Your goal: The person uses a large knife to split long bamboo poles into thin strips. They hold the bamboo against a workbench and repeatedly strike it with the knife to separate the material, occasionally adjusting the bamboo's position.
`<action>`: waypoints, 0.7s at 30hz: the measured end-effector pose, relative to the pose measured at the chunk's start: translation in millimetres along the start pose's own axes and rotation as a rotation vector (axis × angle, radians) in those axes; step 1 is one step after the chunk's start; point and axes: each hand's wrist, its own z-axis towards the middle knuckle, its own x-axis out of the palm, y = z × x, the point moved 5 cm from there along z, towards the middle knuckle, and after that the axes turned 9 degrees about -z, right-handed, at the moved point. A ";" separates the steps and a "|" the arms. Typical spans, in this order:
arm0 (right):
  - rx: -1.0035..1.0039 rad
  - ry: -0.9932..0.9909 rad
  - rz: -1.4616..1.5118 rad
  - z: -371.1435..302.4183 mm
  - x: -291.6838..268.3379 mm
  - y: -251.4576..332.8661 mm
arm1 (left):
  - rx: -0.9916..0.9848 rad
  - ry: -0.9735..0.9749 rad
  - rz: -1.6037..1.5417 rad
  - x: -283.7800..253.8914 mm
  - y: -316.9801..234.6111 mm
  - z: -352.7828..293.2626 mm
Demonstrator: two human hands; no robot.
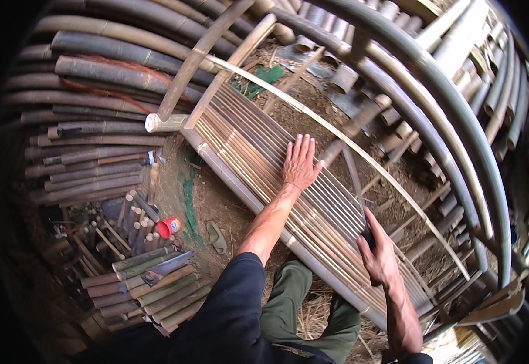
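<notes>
A slanting bamboo seat frame (234,173) with a row of thin parallel bamboo slats (240,136) lies across the middle of the view. My left hand (301,162) rests palm down on the slats, fingers stretched out, holding nothing. Closer to me on the right, my right hand (379,252) is closed around the dark handle of a knife (354,176). Its long narrow blade points away from me over the far edge of the slats. Beyond both hands, a long pale bamboo strip (337,130) arcs across the frame from upper left to lower right.
Stacks of bamboo poles (100,127) fill the left, with more poles (458,91) at the upper right. Lower left, a saw (167,267) lies on cut bamboo pieces (173,297) near a red cup (168,227). A green slipper (216,238) is on the dirt floor.
</notes>
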 end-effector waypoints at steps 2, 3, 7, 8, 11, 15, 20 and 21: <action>-0.064 0.161 0.067 84.9 19.6 49.3 | -0.020 0.077 -0.020 3.2 29.3 8.9; -0.110 0.228 0.034 125.2 33.6 71.1 | 0.017 0.099 -0.022 6.3 41.5 7.2; -0.115 0.420 -0.027 261.0 106.9 117.4 | -0.274 -0.014 -0.782 42.2 70.1 -0.3; -0.123 0.391 -0.071 288.1 116.5 118.1 | -0.290 0.011 -0.781 44.0 69.1 11.1; -0.006 0.299 0.002 345.2 144.4 131.3 | -0.239 0.142 -0.515 48.3 67.0 17.1; 0.045 0.565 -0.107 371.1 196.9 136.9 | -0.152 -0.019 -0.298 55.8 70.0 15.0; 0.043 0.442 -0.173 357.8 189.9 142.4 | -0.182 0.173 -0.252 53.5 69.3 16.4; -0.039 0.412 -0.229 357.8 173.0 142.9 | -0.134 0.143 -0.212 54.2 63.2 22.9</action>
